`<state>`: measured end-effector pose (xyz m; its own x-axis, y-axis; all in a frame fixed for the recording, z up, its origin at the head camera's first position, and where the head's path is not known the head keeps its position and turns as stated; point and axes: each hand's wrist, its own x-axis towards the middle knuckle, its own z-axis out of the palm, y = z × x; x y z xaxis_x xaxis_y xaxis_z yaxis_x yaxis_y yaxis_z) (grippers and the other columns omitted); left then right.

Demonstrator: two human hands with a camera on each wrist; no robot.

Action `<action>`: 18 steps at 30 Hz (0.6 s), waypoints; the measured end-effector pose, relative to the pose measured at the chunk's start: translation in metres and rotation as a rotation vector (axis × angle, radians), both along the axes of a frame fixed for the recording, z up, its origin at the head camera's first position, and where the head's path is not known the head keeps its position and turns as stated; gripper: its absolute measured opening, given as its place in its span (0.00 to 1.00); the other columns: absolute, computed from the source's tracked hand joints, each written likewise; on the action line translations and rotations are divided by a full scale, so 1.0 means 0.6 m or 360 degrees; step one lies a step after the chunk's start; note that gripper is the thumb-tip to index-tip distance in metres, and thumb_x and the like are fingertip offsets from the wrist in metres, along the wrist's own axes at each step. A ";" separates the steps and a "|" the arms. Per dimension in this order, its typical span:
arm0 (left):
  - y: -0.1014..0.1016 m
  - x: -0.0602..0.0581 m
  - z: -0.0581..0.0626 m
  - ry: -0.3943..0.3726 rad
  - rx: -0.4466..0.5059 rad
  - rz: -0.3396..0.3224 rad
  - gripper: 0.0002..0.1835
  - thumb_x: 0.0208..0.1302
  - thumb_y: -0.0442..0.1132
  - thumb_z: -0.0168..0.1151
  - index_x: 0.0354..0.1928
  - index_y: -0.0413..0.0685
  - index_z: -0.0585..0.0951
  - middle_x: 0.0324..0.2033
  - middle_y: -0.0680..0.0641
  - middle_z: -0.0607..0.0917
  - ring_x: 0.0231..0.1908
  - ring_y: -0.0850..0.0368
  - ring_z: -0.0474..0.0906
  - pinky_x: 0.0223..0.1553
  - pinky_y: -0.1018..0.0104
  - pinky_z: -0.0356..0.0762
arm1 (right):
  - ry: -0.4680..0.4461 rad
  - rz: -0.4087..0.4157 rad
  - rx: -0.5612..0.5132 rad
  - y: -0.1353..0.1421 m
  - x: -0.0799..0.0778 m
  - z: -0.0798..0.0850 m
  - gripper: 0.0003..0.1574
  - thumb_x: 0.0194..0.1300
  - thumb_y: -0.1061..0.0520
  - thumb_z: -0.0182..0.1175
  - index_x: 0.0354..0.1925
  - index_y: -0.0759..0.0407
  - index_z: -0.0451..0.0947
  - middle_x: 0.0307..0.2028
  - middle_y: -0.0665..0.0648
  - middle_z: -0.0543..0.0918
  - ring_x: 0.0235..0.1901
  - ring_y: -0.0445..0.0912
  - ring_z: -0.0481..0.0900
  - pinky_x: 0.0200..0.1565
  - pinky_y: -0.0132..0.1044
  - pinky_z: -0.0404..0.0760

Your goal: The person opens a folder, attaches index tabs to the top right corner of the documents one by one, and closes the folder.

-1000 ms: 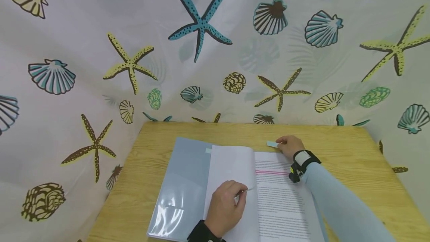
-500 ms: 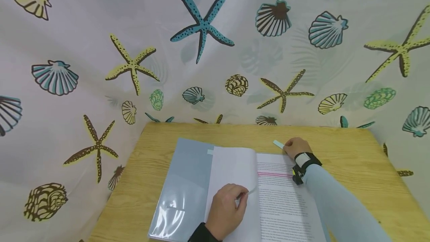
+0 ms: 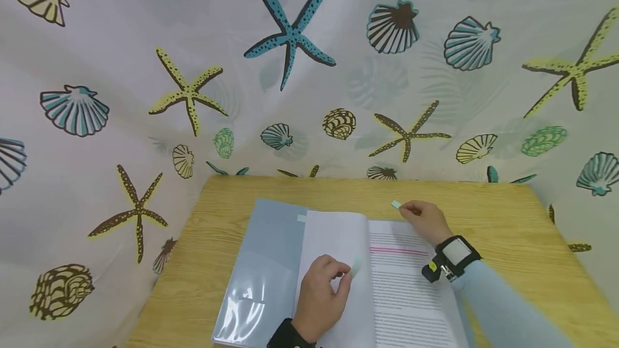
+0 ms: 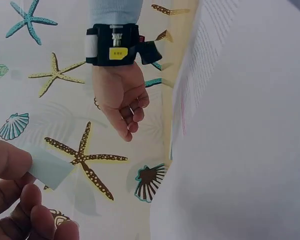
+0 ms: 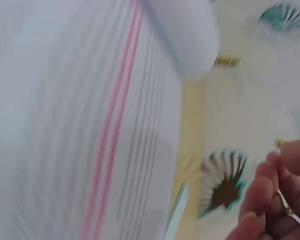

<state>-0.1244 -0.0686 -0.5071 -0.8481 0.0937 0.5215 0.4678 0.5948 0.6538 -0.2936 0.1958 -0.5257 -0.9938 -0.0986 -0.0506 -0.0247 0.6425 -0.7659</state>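
1. Currently the left hand [image 3: 319, 297] pinches a pale green slip [image 3: 356, 268] between thumb and forefinger, the slip's free end jutting out over the white page [image 3: 333, 235].
2. The right hand [image 3: 427, 222] reaches past the far edge of the printed page [image 3: 406, 294], fingertips drawn together at one end of a pale green strip [image 3: 395, 204] — whether they pinch it or merely touch it, I cannot tell.
3. That strip shows just beyond the page, against the wooden table [image 3: 164, 294].
4. Both pages belong to an open grey-blue folder [image 3: 271, 262]; pink lines [image 3: 398, 251] cross the printed one near its top.
5. A small pale tab [image 3: 302, 218] sits beside the white page's upper corner — and shell-and-starfish cloth [image 3: 121, 4] hangs behind.
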 end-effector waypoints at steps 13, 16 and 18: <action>0.011 -0.001 0.011 -0.0112 0.0275 -0.0220 0.02 0.64 0.34 0.63 0.35 0.49 0.82 0.31 0.54 0.85 0.31 0.70 0.78 0.32 0.72 0.78 | -0.0597 0.0795 -0.1102 -0.088 0.174 0.018 0.19 0.76 0.52 0.48 0.50 0.64 0.78 0.44 0.60 0.83 0.41 0.46 0.81 0.43 0.41 0.80; 0.015 -0.004 0.012 -0.0144 0.0285 -0.0234 0.01 0.64 0.35 0.63 0.35 0.48 0.83 0.31 0.56 0.85 0.31 0.71 0.78 0.31 0.70 0.79 | -0.0763 0.0870 -0.1356 -0.093 0.184 0.018 0.20 0.78 0.52 0.43 0.49 0.60 0.78 0.41 0.55 0.84 0.40 0.44 0.82 0.43 0.38 0.79; 0.017 -0.005 0.012 -0.0139 0.0287 -0.0244 0.02 0.63 0.35 0.64 0.35 0.48 0.84 0.30 0.57 0.85 0.30 0.71 0.78 0.30 0.69 0.79 | -0.0855 0.0917 -0.1499 -0.093 0.189 0.018 0.21 0.79 0.52 0.40 0.49 0.58 0.78 0.40 0.53 0.85 0.39 0.42 0.82 0.43 0.36 0.79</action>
<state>-0.1275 -0.0586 -0.5001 -0.8737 0.1369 0.4668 0.4806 0.3914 0.7847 -0.1799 0.1399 -0.5149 -0.6678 -0.7359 -0.1118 0.3396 -0.1676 -0.9255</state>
